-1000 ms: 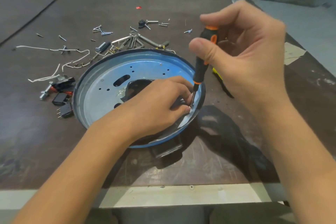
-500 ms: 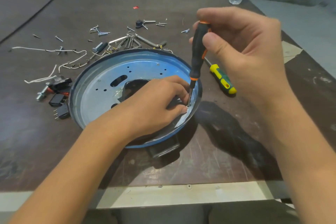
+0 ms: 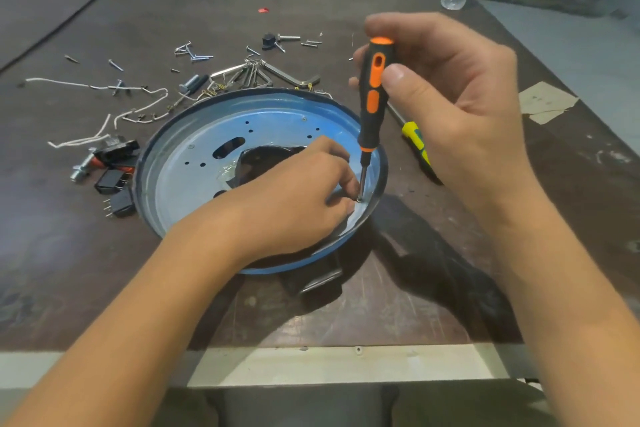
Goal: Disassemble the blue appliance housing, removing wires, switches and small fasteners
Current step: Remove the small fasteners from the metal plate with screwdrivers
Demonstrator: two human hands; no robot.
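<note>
I have a single head-worn wide-angle view, looking forward and steeply down, close above the round blue metal housing (image 3: 194,163), which sits centred on the dark brown wooden tabletop (image 3: 207,10).

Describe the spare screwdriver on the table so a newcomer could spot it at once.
Start at the blue housing in the middle of the table. Just past its right rim, partly hidden behind the right hand, lies the spare screwdriver. Its yellow-and-green handle sets it apart from the orange-and-black one in that hand.
</note>
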